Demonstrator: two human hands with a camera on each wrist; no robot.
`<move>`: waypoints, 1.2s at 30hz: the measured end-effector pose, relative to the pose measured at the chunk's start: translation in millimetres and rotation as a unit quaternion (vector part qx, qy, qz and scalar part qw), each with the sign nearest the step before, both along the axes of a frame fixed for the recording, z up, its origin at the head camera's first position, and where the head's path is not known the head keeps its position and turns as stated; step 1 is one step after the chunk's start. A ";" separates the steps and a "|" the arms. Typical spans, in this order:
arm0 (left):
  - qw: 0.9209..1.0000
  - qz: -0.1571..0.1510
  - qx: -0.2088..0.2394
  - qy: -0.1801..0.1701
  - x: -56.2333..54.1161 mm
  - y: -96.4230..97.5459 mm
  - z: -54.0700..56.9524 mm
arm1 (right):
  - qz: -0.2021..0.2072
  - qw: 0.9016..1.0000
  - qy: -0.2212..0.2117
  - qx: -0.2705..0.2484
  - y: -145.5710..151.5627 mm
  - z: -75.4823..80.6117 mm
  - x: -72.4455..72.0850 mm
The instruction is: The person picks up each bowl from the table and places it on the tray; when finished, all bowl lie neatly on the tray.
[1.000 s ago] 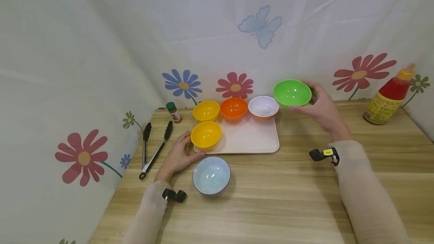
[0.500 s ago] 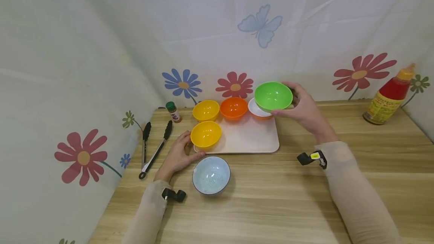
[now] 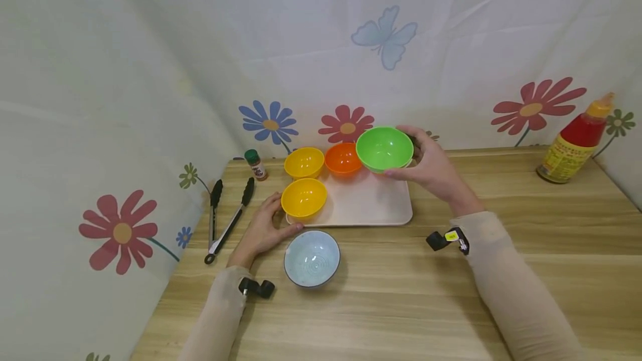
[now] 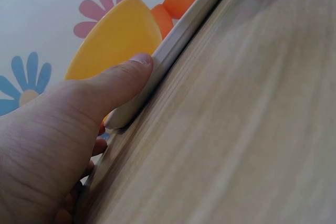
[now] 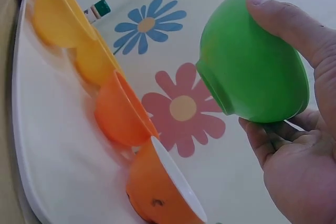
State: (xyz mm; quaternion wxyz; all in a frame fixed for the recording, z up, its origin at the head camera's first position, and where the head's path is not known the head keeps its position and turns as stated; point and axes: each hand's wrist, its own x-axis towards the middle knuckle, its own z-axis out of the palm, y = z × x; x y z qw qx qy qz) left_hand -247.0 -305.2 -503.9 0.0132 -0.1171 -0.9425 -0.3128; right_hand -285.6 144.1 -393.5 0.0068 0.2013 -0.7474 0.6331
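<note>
My right hand (image 3: pixel 435 167) holds a green bowl (image 3: pixel 384 148) raised over the tray's right back corner, thumb and fingers on its sides. In the right wrist view, an orange bowl with a white inside (image 5: pixel 160 184) stands below it; the head view shows it mostly hidden by the green bowl. My left hand (image 3: pixel 263 232) holds the left front corner of the pale tray (image 3: pixel 373 208), thumb along its front edge. Beside that hand stands the front yellow bowl (image 3: pixel 304 198). A second yellow bowl (image 3: pixel 304 162) and an orange bowl (image 3: pixel 343 159) are at the back.
A light blue bowl (image 3: pixel 312 259) stands in front of the tray. Black-tipped tongs (image 3: pixel 228 233) and a green-capped spice jar (image 3: pixel 256 165) are on the left. Far right stands a red sauce bottle (image 3: pixel 574 141). A flowered curtain (image 3: pixel 321 32) hangs behind the table.
My right hand has carried the green bowl left and slightly down, from right of the white-inside bowl to above it. The left hand and tray stay in place.
</note>
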 end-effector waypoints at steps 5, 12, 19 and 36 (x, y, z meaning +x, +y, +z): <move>1.000 -0.002 -0.006 0.004 -0.4 -0.9 0.2 | 0.015 1.000 -0.017 -0.017 -15.0 -5.8 0.8; 1.000 -0.004 -0.008 0.005 -0.4 -0.6 1.0 | 0.022 1.000 -0.012 0.013 -31.4 -14.7 2.6; 1.000 -0.002 -0.011 0.005 -1.2 -1.2 -0.2 | 0.042 0.999 -0.022 0.025 -41.9 -31.0 -0.8; 1.000 0.000 -0.013 -0.001 -0.8 -0.1 2.5 | 0.086 0.994 -0.063 0.038 -57.7 -67.2 -1.2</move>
